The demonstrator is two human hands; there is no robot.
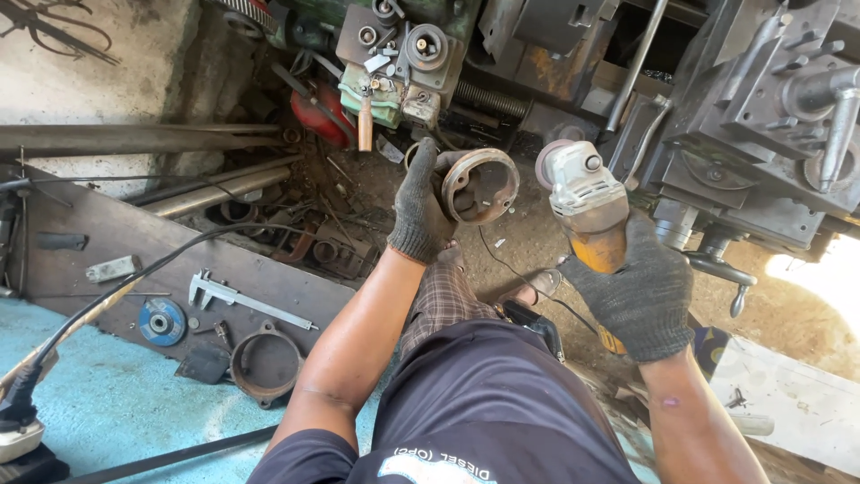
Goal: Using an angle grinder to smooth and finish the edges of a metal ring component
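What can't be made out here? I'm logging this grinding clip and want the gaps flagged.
Head view only:
- Round metal part: its back is hidden by the gloved left hand.
- Angle grinder: its handle is covered by the right hand; the disc shows edge-on, so its wear is unreadable.
- Caliper on the board: scale too small.
- Lathe: cut off by the top and right edges.
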